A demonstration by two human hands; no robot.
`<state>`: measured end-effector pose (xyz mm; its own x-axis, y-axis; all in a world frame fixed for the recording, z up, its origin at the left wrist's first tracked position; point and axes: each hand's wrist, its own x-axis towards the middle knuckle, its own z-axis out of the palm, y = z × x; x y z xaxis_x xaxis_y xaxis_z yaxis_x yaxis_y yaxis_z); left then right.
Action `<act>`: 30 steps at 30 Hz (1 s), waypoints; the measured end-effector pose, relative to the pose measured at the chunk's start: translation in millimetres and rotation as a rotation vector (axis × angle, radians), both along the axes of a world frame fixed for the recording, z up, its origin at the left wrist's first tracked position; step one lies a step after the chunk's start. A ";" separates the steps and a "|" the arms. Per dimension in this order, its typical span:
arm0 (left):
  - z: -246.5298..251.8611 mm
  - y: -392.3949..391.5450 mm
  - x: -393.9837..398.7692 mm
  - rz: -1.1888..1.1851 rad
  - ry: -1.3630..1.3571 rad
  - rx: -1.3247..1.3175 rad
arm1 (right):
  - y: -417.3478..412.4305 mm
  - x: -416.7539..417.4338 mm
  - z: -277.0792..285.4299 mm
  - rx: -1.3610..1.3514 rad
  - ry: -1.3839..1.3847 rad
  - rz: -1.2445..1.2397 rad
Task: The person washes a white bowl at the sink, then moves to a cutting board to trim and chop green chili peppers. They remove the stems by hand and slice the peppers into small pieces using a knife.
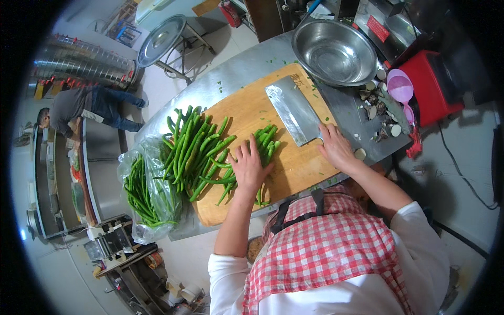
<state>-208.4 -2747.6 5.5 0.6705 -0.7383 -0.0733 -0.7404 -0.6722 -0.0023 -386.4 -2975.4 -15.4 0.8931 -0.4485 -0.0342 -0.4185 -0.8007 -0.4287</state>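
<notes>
Long green peppers (193,145) lie in a loose pile at the left of a wooden cutting board (291,169). My left hand (249,167) is spread, palm down, over a smaller bunch of green peppers (267,142) near the middle of the board. At the board's right part a Chinese cleaver (293,110) lies flat. My right hand (336,149) is on its handle, which the fingers mostly cover. Beside the pile, a clear plastic bag (167,197) holds more green peppers.
A steel basin (334,53) stands at the back right of the metal table (244,65). Vegetable scraps (374,108), a pink scoop (400,87) and a red appliance (427,88) crowd the right end. A person (84,104) bends over a counter at far left.
</notes>
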 end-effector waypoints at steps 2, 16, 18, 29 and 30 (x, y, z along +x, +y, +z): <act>-2.5 -4.2 -5.6 0.040 0.022 0.018 | -4.5 4.4 -16.9 0.036 -0.155 -0.078; -15.2 -5.6 -12.0 0.028 -0.119 -0.004 | 64.5 12.6 57.9 0.098 0.034 0.240; -24.5 -6.5 -15.1 0.020 -0.174 -0.024 | 74.9 13.3 54.9 0.069 -0.078 0.270; -39.8 -44.4 -24.1 0.019 -0.198 -0.132 | 48.4 -0.2 75.9 0.031 0.086 0.137; -35.8 -45.9 -24.0 0.005 -0.203 -0.131 | 47.2 -2.8 75.8 0.021 0.096 0.145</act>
<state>-232.4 -2793.5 -30.3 0.6653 -0.7294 0.1593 -0.7305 -0.6800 -0.0629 -389.3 -2928.2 60.4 0.9405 -0.3139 -0.1302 -0.3393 -0.8465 -0.4102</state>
